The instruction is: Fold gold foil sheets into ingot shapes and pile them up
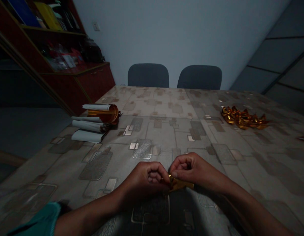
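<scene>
My left hand (pixel 147 179) and my right hand (pixel 191 170) meet low in the view above the table's near edge. Between their fingertips they pinch a small folded piece of gold foil (pixel 180 185), partly hidden by my fingers. A heap of folded gold foil pieces (pixel 243 118) lies at the right of the table, well beyond my right hand. Farther left, past my left hand, stands a roll of gold foil (pixel 104 113) in white backing. Several white paper rolls (pixel 87 128) lie next to it.
The table has a grey-beige patterned cover (pixel 152 108). Two dark grey chairs (pixel 148 76) stand beyond its far edge. A dark red cabinet (pixel 92 82) with cluttered shelves stands at the back left. A small reddish item (pixel 303 138) lies at the right edge.
</scene>
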Action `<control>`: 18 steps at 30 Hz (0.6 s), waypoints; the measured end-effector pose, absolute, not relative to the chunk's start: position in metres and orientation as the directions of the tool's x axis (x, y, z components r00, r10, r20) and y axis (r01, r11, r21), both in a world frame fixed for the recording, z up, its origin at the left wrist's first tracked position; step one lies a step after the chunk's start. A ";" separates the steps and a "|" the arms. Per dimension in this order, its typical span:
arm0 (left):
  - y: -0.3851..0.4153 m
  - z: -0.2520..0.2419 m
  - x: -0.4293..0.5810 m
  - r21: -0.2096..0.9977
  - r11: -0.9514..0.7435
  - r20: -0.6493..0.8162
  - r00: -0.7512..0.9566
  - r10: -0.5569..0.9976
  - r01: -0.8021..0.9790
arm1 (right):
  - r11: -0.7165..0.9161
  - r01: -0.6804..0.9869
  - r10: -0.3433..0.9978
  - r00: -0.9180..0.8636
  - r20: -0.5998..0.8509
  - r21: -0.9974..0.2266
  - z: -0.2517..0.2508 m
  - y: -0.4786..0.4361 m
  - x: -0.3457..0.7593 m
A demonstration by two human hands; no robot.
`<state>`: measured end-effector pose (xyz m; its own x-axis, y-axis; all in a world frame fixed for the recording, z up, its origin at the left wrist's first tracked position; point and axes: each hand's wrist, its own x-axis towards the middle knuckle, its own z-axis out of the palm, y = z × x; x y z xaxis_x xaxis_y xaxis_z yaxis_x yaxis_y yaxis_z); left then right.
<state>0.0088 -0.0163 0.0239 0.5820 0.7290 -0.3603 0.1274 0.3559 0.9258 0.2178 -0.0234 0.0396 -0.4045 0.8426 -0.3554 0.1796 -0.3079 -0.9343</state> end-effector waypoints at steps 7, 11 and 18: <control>-0.014 0.021 0.009 0.927 0.360 -0.357 0.552 0.753 0.107 | -0.324 0.126 0.862 -0.369 -0.348 -0.938 0.037 -0.025 0.214; -0.012 0.021 0.010 0.923 0.374 -0.358 0.549 0.756 0.087 | -0.307 0.109 0.875 -0.360 -0.325 -0.946 0.040 -0.026 0.210; -0.011 0.022 0.011 0.926 0.375 -0.337 0.535 0.775 0.040 | -0.256 0.106 0.893 -0.356 -0.277 -0.961 0.043 -0.028 0.204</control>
<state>0.0107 -0.0107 0.0222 0.5346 0.7751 -0.3366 0.0396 0.3749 0.9262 0.2042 -0.0283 0.0425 -0.3558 0.8925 -0.2771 0.1063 -0.2559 -0.9608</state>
